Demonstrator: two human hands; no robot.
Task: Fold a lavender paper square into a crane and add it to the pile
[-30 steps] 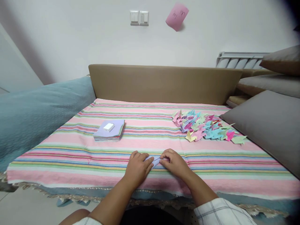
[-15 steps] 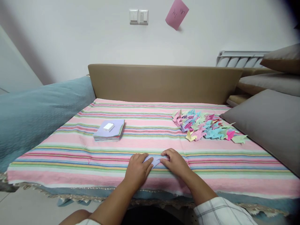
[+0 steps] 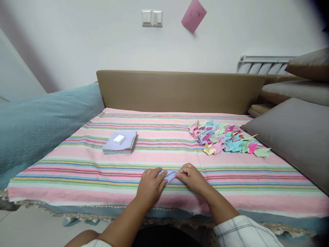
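Note:
A folded piece of light purple paper (image 3: 170, 177) lies on the striped cloth near the front edge of the seat. My left hand (image 3: 150, 185) rests over its left part, fingers bent and pressing it to the cloth, so that end is hidden. At the paper's right end, my right hand (image 3: 191, 179) pinches a corner between thumb and fingers. Part of the paper stands slightly lifted between the hands, with a darker fold line along its upper side.
A stack of coloured paper (image 3: 119, 143) with a small white block (image 3: 119, 139) on top sits to the left. Many folded paper cranes (image 3: 223, 137) are grouped at the right. Grey cushions (image 3: 293, 137) border the right side, a blue bolster (image 3: 51, 116) the left.
My right thumb and fingers have closed together on the paper's right corner. The paper's visible fold has shifted, and its upper edge now shows as a curved purple line.

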